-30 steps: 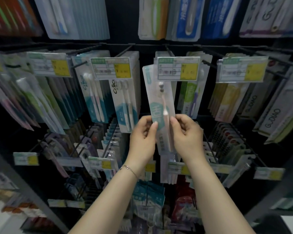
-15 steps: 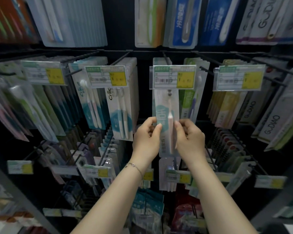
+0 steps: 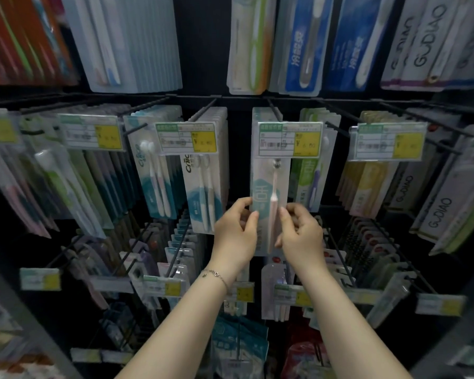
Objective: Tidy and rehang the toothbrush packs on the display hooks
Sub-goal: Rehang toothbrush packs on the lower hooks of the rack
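I hold the pale teal toothbrush pack with a pink brush (image 3: 268, 187) by its lower half, one hand on each long edge. My left hand (image 3: 234, 233) pinches the left edge between thumb and fingertips, and my right hand (image 3: 301, 233) pinches the right edge the same way. Gripping both edges keeps the flat pack square to the rack, so it hangs straight rather than twisted.

The pack stands upright in the middle row, directly below the clear plastic price label with a yellow patch (image 3: 289, 139), which sits at the tip of a black wire hook (image 3: 272, 110). The label covers the pack's top, so I cannot tell whether its hanging hole is already on the wire. Holding it low leaves the top free to slide along the hook, I judge.

Just left hangs a white and teal twin-brush pack (image 3: 203, 192), and just right a green and white pack (image 3: 307, 181). Both are close, so mine has to go in straight between them. Next I would push it back gently and check that it hangs level.
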Demonstrator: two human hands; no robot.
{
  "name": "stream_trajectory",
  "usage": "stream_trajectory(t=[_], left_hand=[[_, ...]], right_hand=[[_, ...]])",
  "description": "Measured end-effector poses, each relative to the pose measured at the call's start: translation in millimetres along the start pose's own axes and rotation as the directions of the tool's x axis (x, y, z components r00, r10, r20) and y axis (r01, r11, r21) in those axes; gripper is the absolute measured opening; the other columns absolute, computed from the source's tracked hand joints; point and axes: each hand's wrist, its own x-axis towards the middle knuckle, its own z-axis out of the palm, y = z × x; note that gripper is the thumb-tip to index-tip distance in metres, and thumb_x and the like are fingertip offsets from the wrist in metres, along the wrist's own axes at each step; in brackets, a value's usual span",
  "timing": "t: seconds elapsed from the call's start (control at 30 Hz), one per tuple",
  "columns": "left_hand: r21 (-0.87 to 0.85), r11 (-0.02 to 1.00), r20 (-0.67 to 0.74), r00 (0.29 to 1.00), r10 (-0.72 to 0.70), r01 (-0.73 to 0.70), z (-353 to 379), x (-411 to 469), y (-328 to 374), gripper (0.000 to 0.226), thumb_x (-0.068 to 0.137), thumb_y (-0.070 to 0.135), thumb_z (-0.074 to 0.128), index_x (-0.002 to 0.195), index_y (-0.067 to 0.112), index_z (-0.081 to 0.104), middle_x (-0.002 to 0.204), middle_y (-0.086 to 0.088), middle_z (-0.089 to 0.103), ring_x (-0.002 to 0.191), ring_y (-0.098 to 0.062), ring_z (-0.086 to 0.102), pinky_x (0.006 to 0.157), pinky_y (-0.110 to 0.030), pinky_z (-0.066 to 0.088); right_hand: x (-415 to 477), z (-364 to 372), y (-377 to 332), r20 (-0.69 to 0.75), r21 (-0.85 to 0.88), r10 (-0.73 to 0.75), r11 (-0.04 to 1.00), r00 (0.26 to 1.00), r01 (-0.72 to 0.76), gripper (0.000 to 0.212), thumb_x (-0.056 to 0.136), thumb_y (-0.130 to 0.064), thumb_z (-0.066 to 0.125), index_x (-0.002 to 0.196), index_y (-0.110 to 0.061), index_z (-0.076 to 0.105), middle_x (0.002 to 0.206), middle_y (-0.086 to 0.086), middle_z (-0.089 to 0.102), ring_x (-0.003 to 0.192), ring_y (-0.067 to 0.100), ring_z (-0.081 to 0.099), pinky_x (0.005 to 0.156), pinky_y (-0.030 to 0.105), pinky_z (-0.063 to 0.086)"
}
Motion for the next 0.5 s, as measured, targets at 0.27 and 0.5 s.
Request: stream_trajectory(t=[0.27,0.5], left_hand=[[0.077,0.997,0.017,0.999,-0.030,0.028,-11.2,-11.5,-11.5,0.027,0.100,0.022,0.057,0.127,0.025,0.057,0.098,0.013,0.060,0.080,-0.003,0.061,0.067,-0.013,0.050],[0.286,0.950,0.129,0.987,0.091,-0.125,-13.3,-38.9,-25.8,0.016,0.099,0.028,0.056,0.115,0.025,0.058,0.103,0.009,0.059,0.081,-0.002,0.058,0.070,-0.016,0.050]], right_hand=[[-13.8,-7.6,20.5,-0.038,-0.143,0.136,0.980,0.990,-0.140,0.010,0.098,-0.034,0.055,0.098,-0.026,0.061,0.083,-0.007,0.065,0.076,0.014,0.065,0.066,0.027,0.050],[-42.5,-18.6,28.7,0.066,-0.601,0.013,0.799,0.998,0.030,0.012,0.098,-0.036,0.051,0.096,-0.026,0.058,0.090,-0.009,0.057,0.081,0.012,0.056,0.063,0.031,0.046]])
